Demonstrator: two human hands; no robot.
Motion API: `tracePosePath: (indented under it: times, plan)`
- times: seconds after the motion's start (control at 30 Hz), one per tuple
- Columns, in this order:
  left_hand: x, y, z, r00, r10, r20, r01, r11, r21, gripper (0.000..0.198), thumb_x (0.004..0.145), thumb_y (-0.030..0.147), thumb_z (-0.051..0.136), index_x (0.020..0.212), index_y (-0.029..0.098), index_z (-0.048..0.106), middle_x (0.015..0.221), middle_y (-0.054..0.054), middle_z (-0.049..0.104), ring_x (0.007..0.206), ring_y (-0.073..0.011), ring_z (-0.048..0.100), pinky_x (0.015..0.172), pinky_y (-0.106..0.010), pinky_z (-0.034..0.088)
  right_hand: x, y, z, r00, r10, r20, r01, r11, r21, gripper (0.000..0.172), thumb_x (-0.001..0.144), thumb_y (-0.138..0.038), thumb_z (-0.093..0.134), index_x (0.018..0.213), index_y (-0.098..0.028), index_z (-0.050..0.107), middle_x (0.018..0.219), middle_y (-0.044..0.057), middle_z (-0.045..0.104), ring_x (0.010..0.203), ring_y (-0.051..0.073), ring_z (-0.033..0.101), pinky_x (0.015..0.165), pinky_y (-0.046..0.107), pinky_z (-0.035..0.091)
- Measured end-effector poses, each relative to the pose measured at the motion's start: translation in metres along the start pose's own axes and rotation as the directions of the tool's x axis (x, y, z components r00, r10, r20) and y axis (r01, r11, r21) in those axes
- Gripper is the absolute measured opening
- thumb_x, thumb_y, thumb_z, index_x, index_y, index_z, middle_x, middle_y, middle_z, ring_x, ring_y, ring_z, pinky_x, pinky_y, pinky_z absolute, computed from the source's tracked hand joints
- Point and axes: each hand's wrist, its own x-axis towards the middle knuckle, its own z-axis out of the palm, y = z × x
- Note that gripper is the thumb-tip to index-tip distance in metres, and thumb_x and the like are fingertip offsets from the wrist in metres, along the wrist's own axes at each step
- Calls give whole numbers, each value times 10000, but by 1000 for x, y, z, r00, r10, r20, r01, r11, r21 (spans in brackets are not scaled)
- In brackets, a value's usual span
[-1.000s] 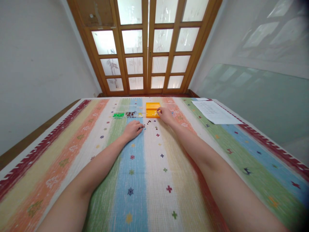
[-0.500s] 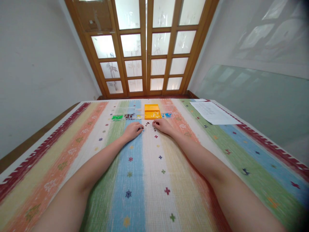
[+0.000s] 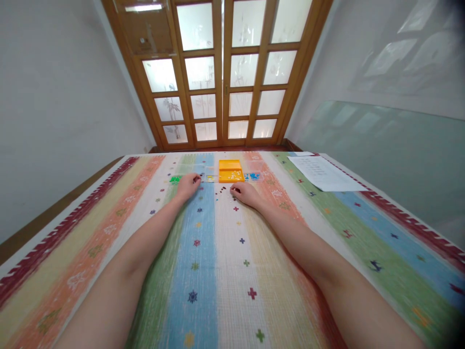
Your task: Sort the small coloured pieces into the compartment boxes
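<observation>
My left hand (image 3: pixel 189 186) is over the clear box of dark brown pieces, most of which it covers, with its fingers pressed together; what they hold is too small to name. Green pieces (image 3: pixel 175 179) show just left of it. My right hand (image 3: pixel 244 192) rests on the cloth with its fingertips pinched beside small dark pieces (image 3: pixel 223 189); anything between them cannot be made out. Behind it stands an open orange box (image 3: pixel 231 177) with small white pieces inside. Blue pieces (image 3: pixel 253 177) lie in a clear box to its right, yellow ones (image 3: pixel 210 178) to its left.
A striped tablecloth (image 3: pixel 232 271) covers the table. Printed white paper (image 3: pixel 325 173) lies at the back right. Beyond the far edge are wooden doors with glass panes (image 3: pixel 203 72). A glass board (image 3: pixel 385 145) leans on the right wall.
My left hand has moved away and a little left, from beside the loose pieces to the clear box of brown pieces. My right hand has stayed in about the same place.
</observation>
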Motion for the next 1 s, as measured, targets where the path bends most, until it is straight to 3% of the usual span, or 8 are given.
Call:
tracePosePath:
  times: [0.13,0.3,0.5,0.7,0.87,1.0]
  plan:
    - [11,-19,-2,993,-103,-60,107,992,62,235,952,285,554,1034,216,763,943,-71,758,882,-238,659,768,-323,454,-1,-4,-3,1000,8,20,-8,1000,-23,179,990,-256,594,969,-208,765,993,61,770,871,186,654,759,261,420]
    - [9,-21,2,988,-130,-86,140,983,119,262,962,303,550,1085,215,763,952,-81,760,913,-253,661,832,-344,453,-1,-12,-4,999,-6,54,10,998,-65,174,992,-243,594,965,-215,763,984,58,764,874,190,644,756,269,409]
    - [-2,-8,8,995,-37,-96,49,992,120,268,985,300,531,1081,218,768,1030,-92,766,1000,-261,655,920,-376,451,5,-39,0,986,-154,71,161,981,-107,170,1004,-256,611,1052,-216,769,1007,76,727,974,209,624,842,295,423]
    - [-7,3,10,993,115,3,-115,989,97,228,958,281,573,1049,212,771,1004,-93,746,1000,-272,635,937,-388,450,5,-62,4,959,-254,126,268,957,-113,173,1004,-274,637,1092,-218,775,1031,85,699,981,214,600,857,312,420]
    - [-10,16,14,985,167,32,-169,980,108,246,981,305,557,1041,217,780,984,-96,740,993,-273,625,958,-408,441,4,-62,8,947,-281,157,303,943,-140,159,1008,-260,619,1037,-223,771,1010,79,687,971,216,587,841,313,415]
    - [-14,30,17,973,211,93,-221,968,115,223,978,313,580,1028,238,784,982,-85,749,1004,-273,626,961,-413,431,7,-49,9,962,-255,100,264,960,-91,139,995,-232,627,995,-207,763,1000,80,687,979,213,589,864,312,419]
